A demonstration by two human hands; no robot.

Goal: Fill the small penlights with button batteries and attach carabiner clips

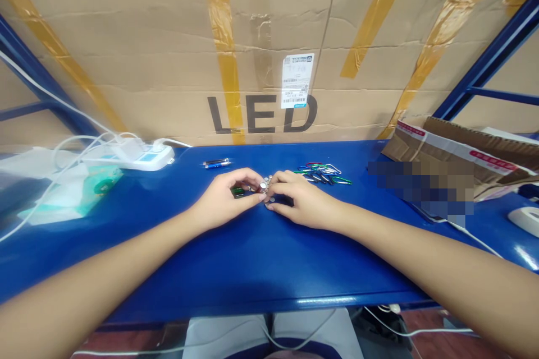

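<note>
Both hands meet at the middle of the blue table [261,258]. My left hand [229,197] is curled, its fingertips pinching small silver button cells [264,183], with a small green piece [238,192] under its fingers. My right hand [301,199] is also curled, its fingertips pressed on the same little cluster of cells from the right. Just behind the right hand lies a pile of coloured carabiner clips [324,173].
A small blue pen-like flashlight [216,164] lies behind the left hand. A white power strip [135,156] with cables sits at the left, over plastic bags [63,193]. An open cardboard box [455,151] stands at the right. A large cardboard wall marked LED [261,115] backs the table.
</note>
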